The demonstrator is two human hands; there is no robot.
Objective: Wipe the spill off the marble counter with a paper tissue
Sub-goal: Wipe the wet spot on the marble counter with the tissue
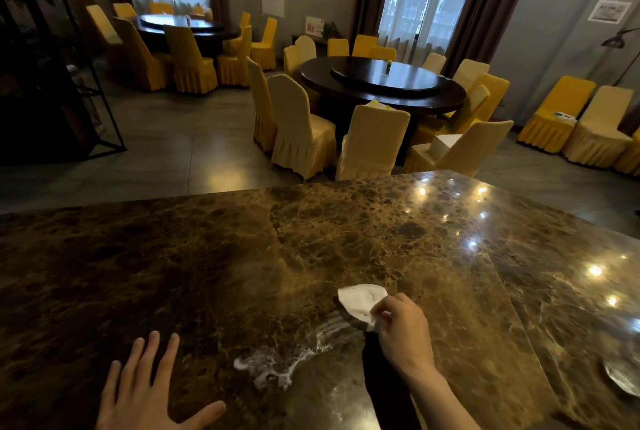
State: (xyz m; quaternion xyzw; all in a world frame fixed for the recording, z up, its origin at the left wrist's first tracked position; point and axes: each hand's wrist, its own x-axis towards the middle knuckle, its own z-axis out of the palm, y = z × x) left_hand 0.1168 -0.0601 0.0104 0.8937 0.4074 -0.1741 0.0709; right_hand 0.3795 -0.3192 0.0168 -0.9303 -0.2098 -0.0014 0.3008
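Note:
A whitish, foamy spill (277, 364) streaks across the brown marble counter (173, 256), running from the near middle up and to the right. My right hand (403, 329) pinches a white paper tissue (360, 301) at its near corner; the tissue lies just past the upper right end of the streaks, at or just above the counter. My left hand (145, 391) rests flat on the counter to the left of the spill, fingers spread, holding nothing.
A shiny dish rim (623, 377) shows at the counter's right edge. Beyond the counter's far edge stand round dark dining tables (381, 83) ringed by yellow-covered chairs (374, 142). A dark metal shelf frame (86, 83) stands at the left.

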